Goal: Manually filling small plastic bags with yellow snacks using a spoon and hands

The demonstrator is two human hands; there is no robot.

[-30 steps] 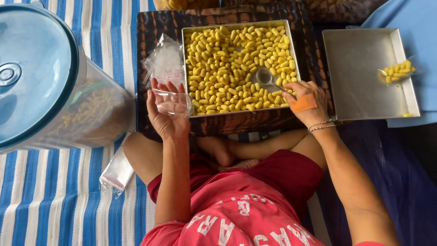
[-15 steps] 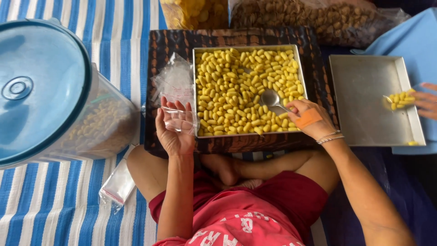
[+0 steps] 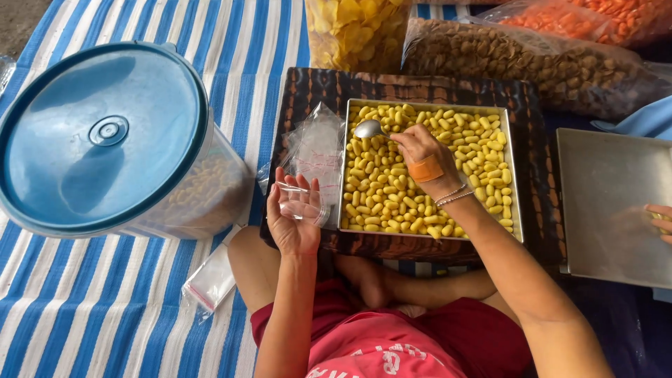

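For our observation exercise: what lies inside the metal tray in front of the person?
The tray holds yellow snack pieces; the right hand and its spoon cover some. The tray's bottom is hidden.

Small clear plastic bag (image 3: 302,203) held open in left hand (image 3: 290,217); clear bag stack (image 3: 316,148) just above it; flat clear packet (image 3: 212,281) below-left; bulk snack bags (image 3: 532,63) far above.

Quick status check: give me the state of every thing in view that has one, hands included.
Left hand: palm up, holding clear bag.
Clear bag: held open.
Right hand: gripping spoon.
Spoon: over tray's top left corner; fill unclear.
Tray: full of yellow snacks.
Tub: lidded, partly full.
Second tray: nearly bare, another person's fingers on it.
Bag stack: loose beside tray.
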